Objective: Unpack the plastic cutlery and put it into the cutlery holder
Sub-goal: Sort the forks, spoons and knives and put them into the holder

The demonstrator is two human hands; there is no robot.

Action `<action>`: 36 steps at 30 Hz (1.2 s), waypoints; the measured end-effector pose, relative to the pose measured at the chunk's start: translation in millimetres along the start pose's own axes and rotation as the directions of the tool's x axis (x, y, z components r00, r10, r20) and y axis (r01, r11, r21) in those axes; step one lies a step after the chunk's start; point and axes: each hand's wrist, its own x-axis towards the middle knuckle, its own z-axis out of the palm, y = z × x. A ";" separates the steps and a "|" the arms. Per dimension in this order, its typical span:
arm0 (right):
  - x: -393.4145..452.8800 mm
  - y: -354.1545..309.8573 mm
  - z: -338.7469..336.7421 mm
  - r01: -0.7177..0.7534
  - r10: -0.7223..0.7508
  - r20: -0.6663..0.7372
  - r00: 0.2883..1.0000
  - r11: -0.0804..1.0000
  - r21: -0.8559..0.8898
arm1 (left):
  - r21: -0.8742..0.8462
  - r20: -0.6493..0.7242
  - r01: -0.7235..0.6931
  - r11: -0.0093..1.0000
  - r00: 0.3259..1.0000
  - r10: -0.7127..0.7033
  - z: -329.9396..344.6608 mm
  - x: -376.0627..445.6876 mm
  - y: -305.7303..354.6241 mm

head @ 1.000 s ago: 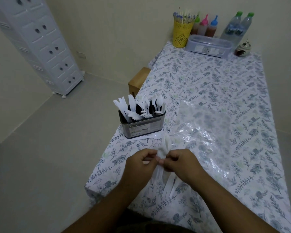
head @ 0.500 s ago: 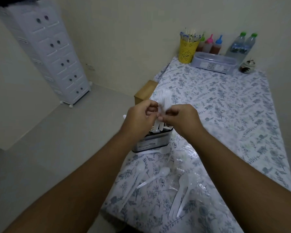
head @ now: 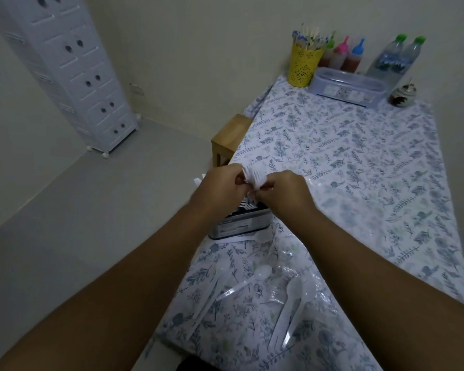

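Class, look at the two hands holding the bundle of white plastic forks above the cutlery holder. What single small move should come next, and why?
Probably lower the forks, handles first, into the cutlery holder. The left hand and right hand both pinch the bundle directly over the holder, which sits just beneath them with other white cutlery already standing in it.
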 end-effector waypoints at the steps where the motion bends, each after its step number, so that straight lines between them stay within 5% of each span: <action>1: 0.8 1.3 2.9 0.003 -0.001 0.027 1.000 0.999 -0.048 | 0.051 0.007 -0.015 0.999 1.000 0.014 0.4 -0.9 -0.3; 5: 1.0 -0.4 -3.1 0.054 -0.046 0.055 0.997 0.987 -0.151 | 0.119 0.018 0.019 0.993 1.000 -0.021 -3.2 -3.1 -1.7; 14: -24.8 -7.5 -17.4 -0.026 0.024 0.015 1.000 0.989 0.144 | 0.005 -0.110 0.059 0.998 0.992 -0.058 -3.1 -16.6 8.5; 23: -12.5 -7.2 -2.2 0.022 -0.022 0.000 1.000 0.999 0.032 | -0.164 -0.311 0.158 0.974 0.929 -0.203 7.6 -31.9 19.0; 30: -32.6 1.6 -3.1 0.145 -0.135 -0.071 0.988 0.975 0.169 | -0.156 -0.290 -0.005 0.988 0.956 -0.041 18.1 -58.6 14.9; 36: -27.1 2.1 -2.4 0.212 -0.212 -0.140 0.967 0.977 -0.014 | -0.108 -0.355 -0.045 0.993 0.935 0.004 25.9 -43.3 13.5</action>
